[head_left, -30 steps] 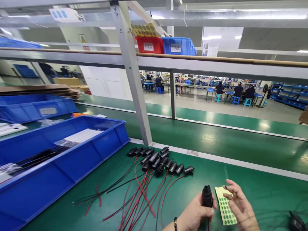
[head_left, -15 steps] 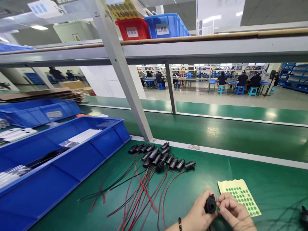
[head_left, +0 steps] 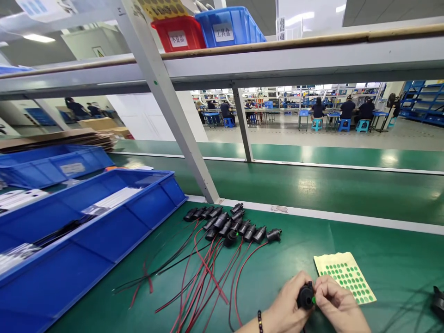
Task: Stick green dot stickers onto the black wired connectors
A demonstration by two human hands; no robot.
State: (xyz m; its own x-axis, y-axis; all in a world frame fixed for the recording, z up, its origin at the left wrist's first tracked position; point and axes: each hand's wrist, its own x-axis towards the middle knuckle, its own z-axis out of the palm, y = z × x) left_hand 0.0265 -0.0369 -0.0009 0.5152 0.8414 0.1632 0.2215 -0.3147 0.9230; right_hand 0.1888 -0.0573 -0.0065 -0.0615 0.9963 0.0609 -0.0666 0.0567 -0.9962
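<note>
Right hand point(head_left: 338, 305) now off sticker sheet point(head_left: 345, 276), pinching green dot onto black connector point(head_left: 305, 296); left hand point(head_left: 287, 307) grips connector at bench near edge.

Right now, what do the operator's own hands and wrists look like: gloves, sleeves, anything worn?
Both hands are bare: no gloves on the left hand or the right hand. No sleeve shows on either forearm within the frame. The left wrist carries a dark beaded bracelet. No rings, watch or markings are visible; the right wrist is cut off by the frame edge.
</note>
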